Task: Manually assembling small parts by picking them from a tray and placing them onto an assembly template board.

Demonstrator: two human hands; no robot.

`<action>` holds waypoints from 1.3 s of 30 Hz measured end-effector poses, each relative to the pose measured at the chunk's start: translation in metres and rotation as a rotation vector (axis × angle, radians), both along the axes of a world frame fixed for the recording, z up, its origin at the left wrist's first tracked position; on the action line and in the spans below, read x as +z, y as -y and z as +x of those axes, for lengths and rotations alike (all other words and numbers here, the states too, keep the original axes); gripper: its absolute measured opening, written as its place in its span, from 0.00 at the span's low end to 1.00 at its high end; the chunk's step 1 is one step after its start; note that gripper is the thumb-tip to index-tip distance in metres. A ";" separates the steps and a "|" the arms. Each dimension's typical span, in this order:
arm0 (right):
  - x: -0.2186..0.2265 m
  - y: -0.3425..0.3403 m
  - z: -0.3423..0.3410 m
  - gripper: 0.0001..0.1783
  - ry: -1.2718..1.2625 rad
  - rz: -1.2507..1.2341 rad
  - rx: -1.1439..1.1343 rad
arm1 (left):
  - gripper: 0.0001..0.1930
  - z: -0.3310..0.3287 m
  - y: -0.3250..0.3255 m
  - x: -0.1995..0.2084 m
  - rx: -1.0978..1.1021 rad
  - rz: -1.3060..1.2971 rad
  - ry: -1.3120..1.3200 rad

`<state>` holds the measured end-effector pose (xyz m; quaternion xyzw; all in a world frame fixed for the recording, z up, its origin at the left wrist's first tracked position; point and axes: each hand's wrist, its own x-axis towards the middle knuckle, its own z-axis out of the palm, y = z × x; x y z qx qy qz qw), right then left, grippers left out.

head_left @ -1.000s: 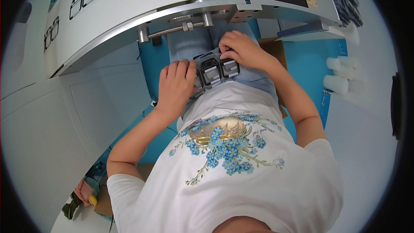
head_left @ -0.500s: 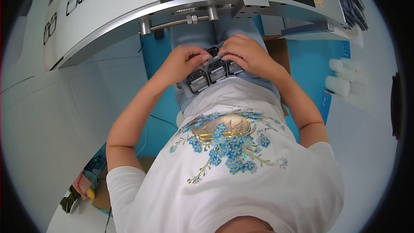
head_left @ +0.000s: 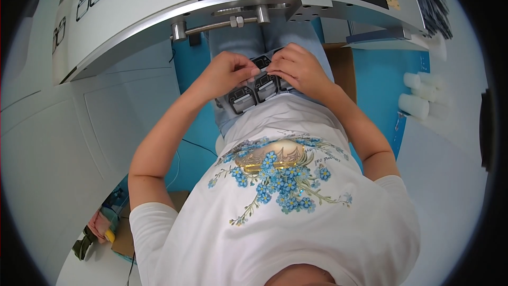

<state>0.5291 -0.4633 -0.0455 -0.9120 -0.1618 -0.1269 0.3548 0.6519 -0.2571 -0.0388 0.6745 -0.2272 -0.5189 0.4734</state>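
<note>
On my lap lies a grey sheet (head_left: 242,99) carrying several black frame-shaped pieces in rows. My left hand (head_left: 232,72) reaches over its left part, thumb and forefinger pinched together near the middle. Facing it, my right hand (head_left: 300,72) covers the right part, fingers bent and fingertips pressed together just beside those of the left. A thin pale sliver shows between the two sets of fingertips. It is too small to name, and the fingers hide what each pinch holds. The pieces under my right hand are partly covered.
A white machine with a curved metal edge (head_left: 159,23) and a steel rod (head_left: 211,29) stands just beyond my knees. White cylindrical rolls (head_left: 414,106) sit at the right. A cardboard box (head_left: 343,71) stands beside my right leg; a bundle of dark strips (head_left: 431,5) lies far right.
My right hand has shifted slightly left and its fingers have drawn closer together. The left hand stays nearly in place over the sheet, still pinching.
</note>
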 end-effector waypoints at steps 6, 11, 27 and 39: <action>0.000 0.002 -0.004 0.08 0.061 -0.049 0.005 | 0.08 -0.003 0.008 -0.002 -0.023 -0.013 -0.041; 0.004 0.003 -0.004 0.08 0.033 -0.027 0.001 | 0.08 0.001 0.010 -0.004 -0.056 -0.015 -0.119; 0.013 0.004 0.013 0.08 -0.142 -0.021 0.111 | 0.05 0.005 0.012 -0.006 -0.038 -0.034 -0.107; 0.009 0.003 0.017 0.08 -0.116 -0.121 0.172 | 0.07 0.004 0.009 -0.017 0.012 -0.039 -0.072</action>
